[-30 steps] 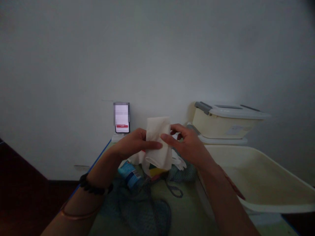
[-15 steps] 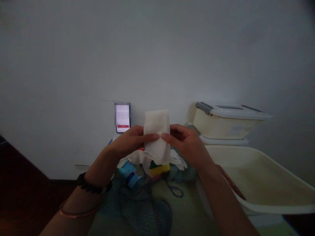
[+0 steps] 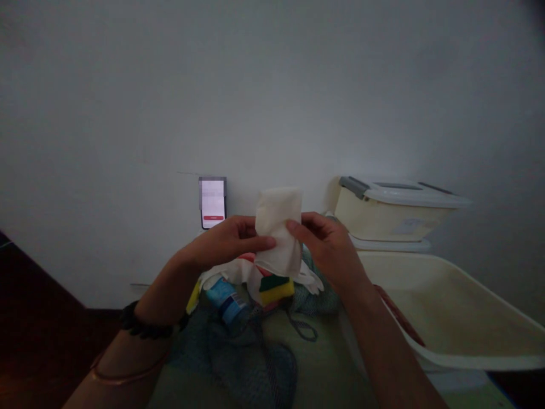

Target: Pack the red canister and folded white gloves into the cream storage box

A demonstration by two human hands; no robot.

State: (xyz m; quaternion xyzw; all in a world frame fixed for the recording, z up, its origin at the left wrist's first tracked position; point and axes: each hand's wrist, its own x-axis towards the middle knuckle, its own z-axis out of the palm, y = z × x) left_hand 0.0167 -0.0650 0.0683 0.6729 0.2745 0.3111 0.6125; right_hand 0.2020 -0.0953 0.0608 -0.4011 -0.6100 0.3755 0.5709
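While the L hand point(image 3: 225, 241) pinches one side of the folded white cloth point(image 3: 279, 227), thumb flat on its face, the R hand point(image 3: 326, 244) pinches the other, thumb a bit higher; fingers go behind, tips hidden. Cloth's held up over the surface point(image 3: 321, 375). Prob. v. light, soft, limp, not fragile; best grip = side edges, all layers together, else folds may slip. Below: yellow/green sponge point(image 3: 276, 291), blue-labelled container point(image 3: 229, 301), mesh fabric point(image 3: 251, 363). Further out: phone point(image 3: 213, 199) upright on L, open tub point(image 3: 481, 360) & lidded box point(image 3: 387, 218) on R.
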